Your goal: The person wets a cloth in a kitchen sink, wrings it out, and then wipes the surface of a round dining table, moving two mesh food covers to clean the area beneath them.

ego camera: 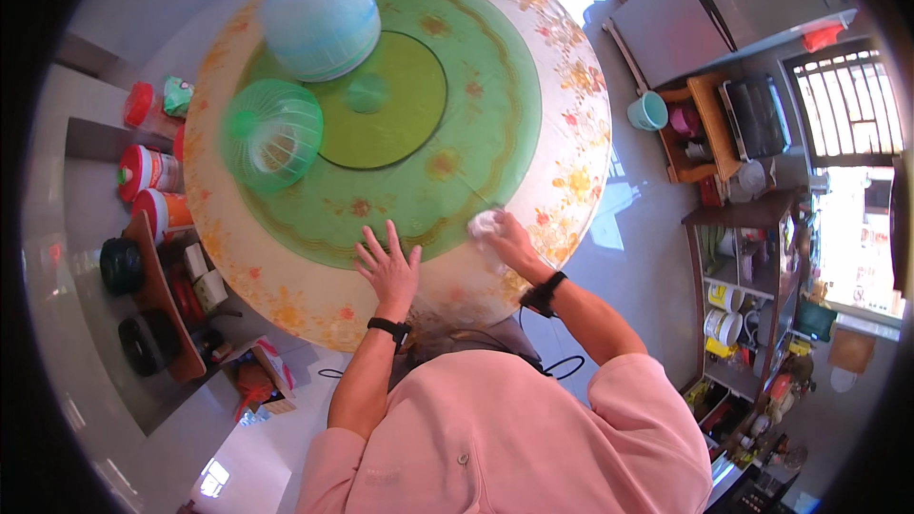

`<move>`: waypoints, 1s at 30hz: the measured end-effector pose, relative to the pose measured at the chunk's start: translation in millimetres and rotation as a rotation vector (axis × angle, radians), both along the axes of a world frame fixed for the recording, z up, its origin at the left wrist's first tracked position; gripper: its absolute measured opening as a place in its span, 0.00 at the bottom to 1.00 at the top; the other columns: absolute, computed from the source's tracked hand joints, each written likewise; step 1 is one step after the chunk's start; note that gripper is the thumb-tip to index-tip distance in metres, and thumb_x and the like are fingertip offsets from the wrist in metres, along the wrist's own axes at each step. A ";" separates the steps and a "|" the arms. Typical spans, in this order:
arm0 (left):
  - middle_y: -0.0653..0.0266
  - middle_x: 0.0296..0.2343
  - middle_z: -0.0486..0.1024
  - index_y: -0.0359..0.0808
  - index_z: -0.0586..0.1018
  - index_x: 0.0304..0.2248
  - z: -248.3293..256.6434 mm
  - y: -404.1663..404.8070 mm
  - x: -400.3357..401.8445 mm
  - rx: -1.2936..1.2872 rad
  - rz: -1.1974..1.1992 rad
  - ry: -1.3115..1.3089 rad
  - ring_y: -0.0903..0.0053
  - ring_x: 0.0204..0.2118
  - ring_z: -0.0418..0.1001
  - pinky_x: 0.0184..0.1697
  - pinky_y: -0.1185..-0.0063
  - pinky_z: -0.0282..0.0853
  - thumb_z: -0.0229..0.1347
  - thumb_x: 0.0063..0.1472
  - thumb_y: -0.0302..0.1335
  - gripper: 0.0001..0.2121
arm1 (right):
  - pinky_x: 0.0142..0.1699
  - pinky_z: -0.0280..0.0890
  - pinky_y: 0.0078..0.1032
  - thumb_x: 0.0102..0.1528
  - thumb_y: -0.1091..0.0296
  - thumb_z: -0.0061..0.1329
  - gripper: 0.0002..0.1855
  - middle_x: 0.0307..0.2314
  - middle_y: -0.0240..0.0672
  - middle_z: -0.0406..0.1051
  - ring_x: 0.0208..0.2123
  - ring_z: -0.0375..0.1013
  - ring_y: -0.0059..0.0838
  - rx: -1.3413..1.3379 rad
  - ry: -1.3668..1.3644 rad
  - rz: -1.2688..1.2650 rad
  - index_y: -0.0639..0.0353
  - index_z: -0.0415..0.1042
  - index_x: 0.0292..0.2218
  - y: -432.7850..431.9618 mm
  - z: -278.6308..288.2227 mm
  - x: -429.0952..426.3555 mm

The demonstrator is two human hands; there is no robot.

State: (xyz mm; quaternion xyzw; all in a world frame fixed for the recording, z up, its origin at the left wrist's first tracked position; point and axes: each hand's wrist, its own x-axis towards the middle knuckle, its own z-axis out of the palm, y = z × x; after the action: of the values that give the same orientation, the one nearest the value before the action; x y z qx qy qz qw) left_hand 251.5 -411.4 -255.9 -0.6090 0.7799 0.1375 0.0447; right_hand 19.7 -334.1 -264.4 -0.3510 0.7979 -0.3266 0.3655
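My right hand (508, 237) grips a crumpled white cloth or tissue (486, 225) against the right front part of a round table (307, 300). A cream cover with orange flowers lies over the tabletop, and a green patterned round mat (493, 135) covers its middle. Flat on the near edge of the mat rests my left hand (389, 268), fingers spread, holding nothing. Beyond it, at the left of the mat, sits a green plastic mesh dome (275, 135) with something hidden under it. A larger pale blue dome cover (321, 21) stands farther back, beside a yellow-green disc (400, 111) at the centre.
Several red-and-white buckets (148, 171) line the left wall, above a wooden shelf board (168, 300). An open cardboard box (268, 375) sits at lower left. On the right are a light blue bucket (648, 111), a refrigerator (671, 21) and a crowded dark shelf unit (739, 293).
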 end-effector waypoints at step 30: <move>0.40 0.60 0.41 0.38 0.54 0.60 -12.7 -31.5 76.1 -0.086 0.079 0.121 0.41 0.61 0.40 0.61 0.53 0.41 0.51 0.58 0.44 0.35 | 0.61 0.41 0.54 0.52 0.58 0.42 0.32 0.55 0.51 0.52 0.59 0.48 0.54 -0.388 0.844 1.184 0.57 0.54 0.56 -207.2 13.6 108.7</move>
State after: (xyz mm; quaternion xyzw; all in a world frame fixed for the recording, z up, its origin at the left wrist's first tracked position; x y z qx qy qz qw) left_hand 327.5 -442.9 -268.6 -0.6314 0.7616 0.1421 -0.0341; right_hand 128.4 -541.3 -250.8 -0.8748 0.4763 -0.0480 0.0746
